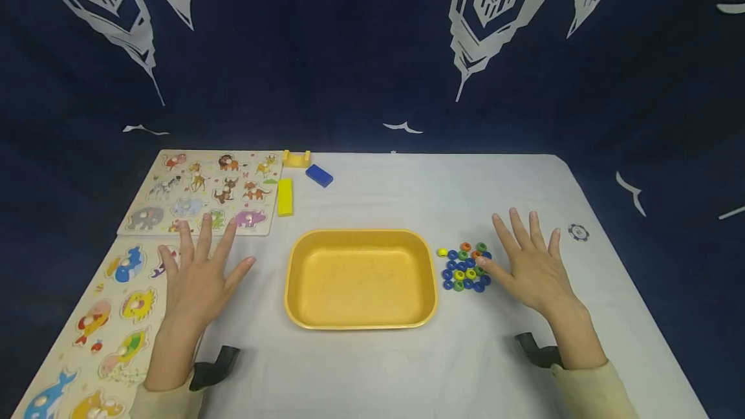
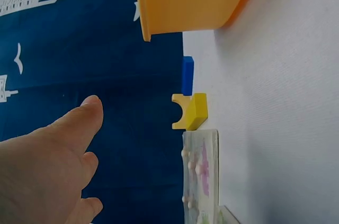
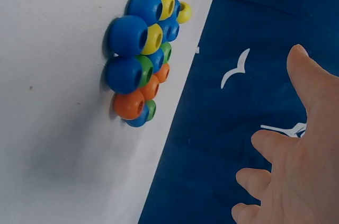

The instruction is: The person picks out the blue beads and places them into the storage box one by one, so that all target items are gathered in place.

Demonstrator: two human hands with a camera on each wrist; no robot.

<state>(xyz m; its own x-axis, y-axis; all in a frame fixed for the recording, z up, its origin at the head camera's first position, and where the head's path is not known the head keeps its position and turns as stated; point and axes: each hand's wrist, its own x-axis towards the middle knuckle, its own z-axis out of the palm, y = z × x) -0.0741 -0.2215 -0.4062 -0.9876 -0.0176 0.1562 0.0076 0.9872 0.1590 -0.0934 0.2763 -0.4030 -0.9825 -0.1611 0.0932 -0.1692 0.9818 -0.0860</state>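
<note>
In the head view my left hand point(image 1: 200, 283) is spread, palm down, over the animal puzzle boards at the left, holding nothing. My right hand point(image 1: 535, 270) is likewise spread, its thumb overlapping the edge of a cluster of round beads point(image 1: 460, 275) in blue, green, yellow and orange. Between the hands stands a yellow rectangular tray point(image 1: 361, 323), with nothing in it. The right wrist view shows the beads point(image 3: 127, 36) with wide holes, sitting close together on the white table, and the right hand point(image 3: 302, 166) apart from them.
At the back left, an upper puzzle board point(image 1: 200, 193) adjoins a lower one point(image 1: 110, 348). Beside it lie a yellow block point(image 1: 285, 197), a blue block point(image 1: 319, 176) and a notched yellow block point(image 1: 297, 160). A dark blue patterned cloth point(image 1: 326, 57) hangs behind the white table point(image 1: 372, 374).
</note>
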